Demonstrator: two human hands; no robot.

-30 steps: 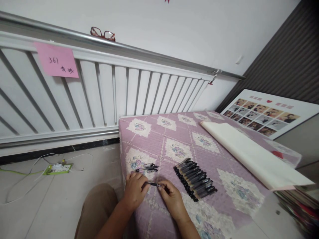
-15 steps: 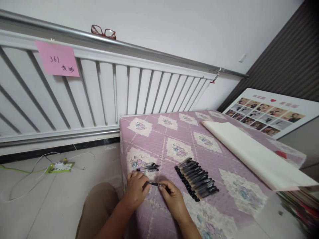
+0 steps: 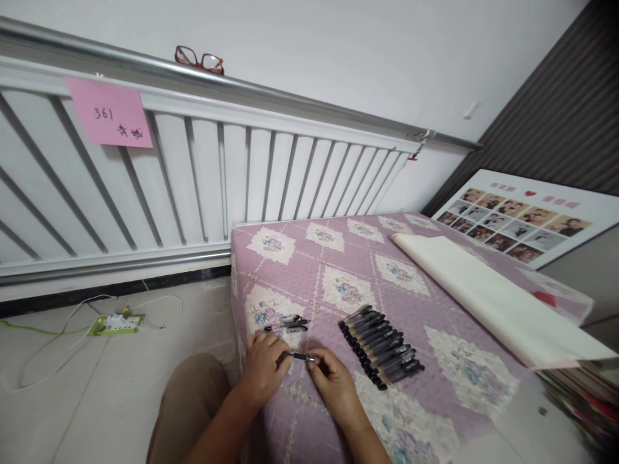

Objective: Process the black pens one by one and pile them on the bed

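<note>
A black pen (image 3: 300,356) is held level between my two hands, just above the patterned bed cover. My left hand (image 3: 265,368) is closed around one end of it, and that end is hidden in the fingers. At the other end, thumb and fingers of my right hand (image 3: 334,385) pinch the pale, narrow tip. A few loose pens (image 3: 290,324) lie just beyond my left hand. To the right of my right hand, several black-capped pens (image 3: 382,348) lie side by side in a slanted row.
The purple floral bed cover (image 3: 355,248) lies under everything. A rolled cream sheet (image 3: 464,283) rests across its right side, near a photo board (image 3: 522,212). A white radiator (image 3: 261,174) runs along the wall, with glasses (image 3: 199,60) above. A power strip (image 3: 116,324) sits on the floor.
</note>
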